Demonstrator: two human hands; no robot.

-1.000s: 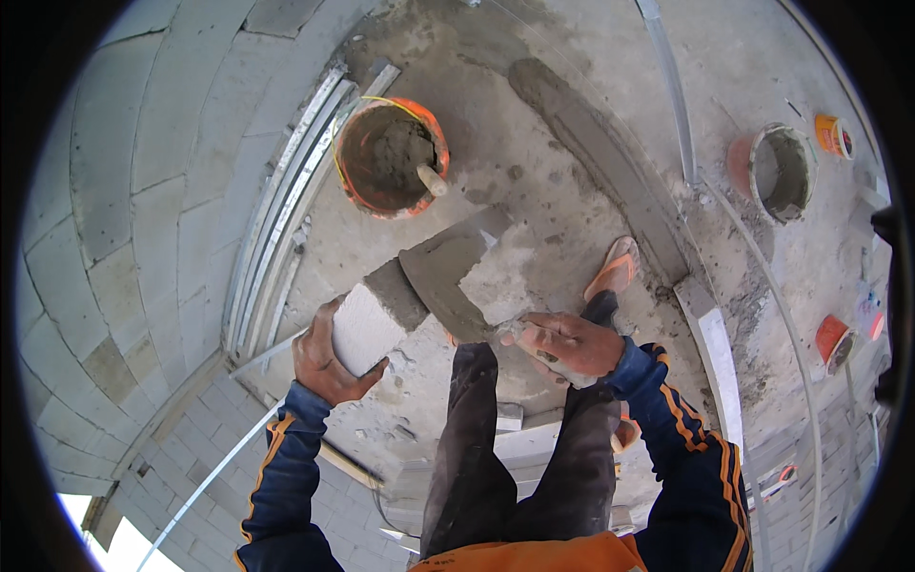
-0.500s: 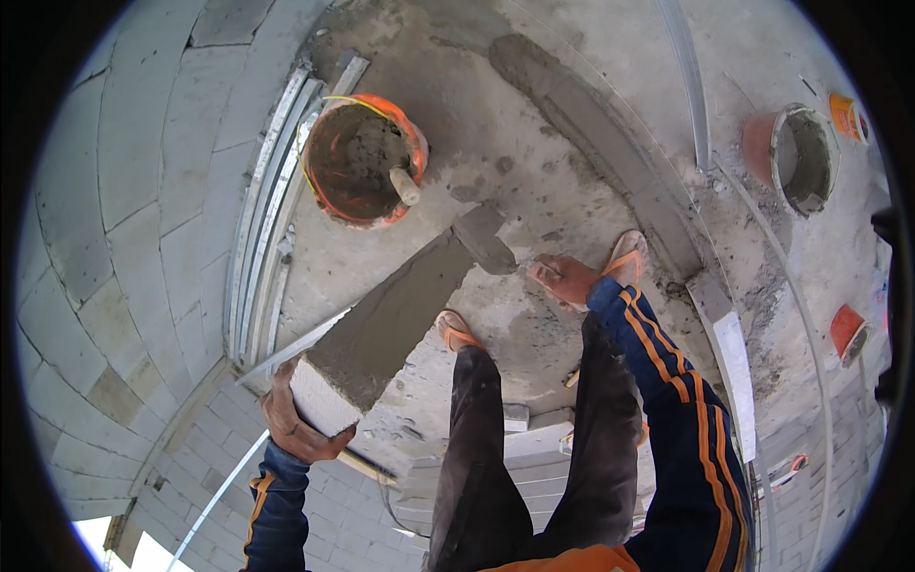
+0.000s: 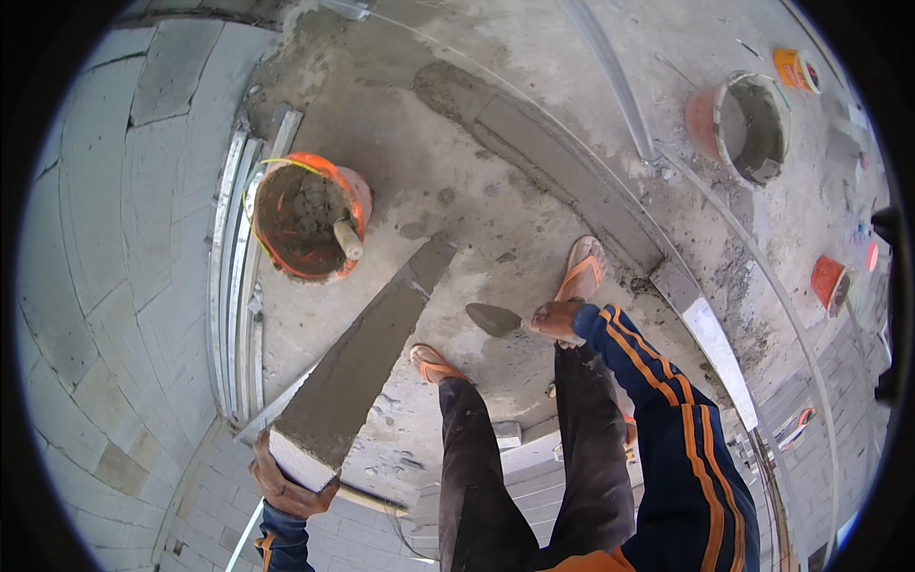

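Note:
My left hand [image 3: 281,486] grips the near end of a long white block [image 3: 303,462], fingers on one side and thumb on the other. Grey mortar [image 3: 353,372] coats its upper face, and its far end reaches toward the orange bucket. In my right hand [image 3: 560,322] is a trowel [image 3: 493,319], its handle hidden by my fingers. The pointed blade has grey mortar on it and is apart from the block, above the floor near my sandalled feet. The orange bucket [image 3: 359,195] holds mortar, with a pale tool handle [image 3: 348,238] sticking out.
Metal profiles [image 3: 229,276] lie along the block wall [image 3: 143,238] at left. A mortar strip [image 3: 553,157] runs across the floor, with a white block [image 3: 710,338] at its near end. Further right are a mortar-caked bucket [image 3: 705,124], a small red bucket [image 3: 827,278] and a hose [image 3: 743,238].
The trowel blade has come away from the block's far end and drawn back toward my feet. My left hand keeps its grip on the block. The whole view has shifted.

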